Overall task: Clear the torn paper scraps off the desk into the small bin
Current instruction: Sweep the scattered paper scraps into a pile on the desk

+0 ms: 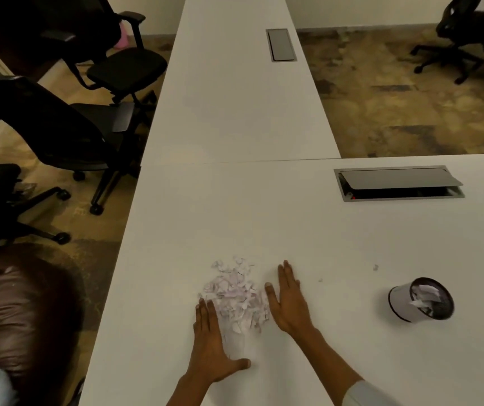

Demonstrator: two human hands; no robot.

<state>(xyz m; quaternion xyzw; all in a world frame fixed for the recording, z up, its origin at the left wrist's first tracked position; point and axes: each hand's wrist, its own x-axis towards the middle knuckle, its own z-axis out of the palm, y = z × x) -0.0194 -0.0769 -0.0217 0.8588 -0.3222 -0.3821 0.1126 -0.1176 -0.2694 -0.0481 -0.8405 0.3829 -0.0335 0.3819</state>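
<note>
A heap of torn white paper scraps (235,294) lies on the white desk (264,218) near its front. My left hand (210,344) rests flat on the desk at the heap's left edge, fingers straight, thumb spread. My right hand (289,300) stands flat against the heap's right edge, fingers together. Neither hand holds anything. The small round bin (420,300) stands to the right, its mouth tilted toward me in this wide view, with some scraps inside. Two stray scraps, one (375,267) and another (320,279), lie between my right hand and the bin.
A grey cable hatch (399,183) with its lid ajar is set in the desk behind the bin. A second desk with a shut hatch (281,44) runs away ahead. Black office chairs (74,136) stand on the left, and a brown leather seat (21,312) at lower left.
</note>
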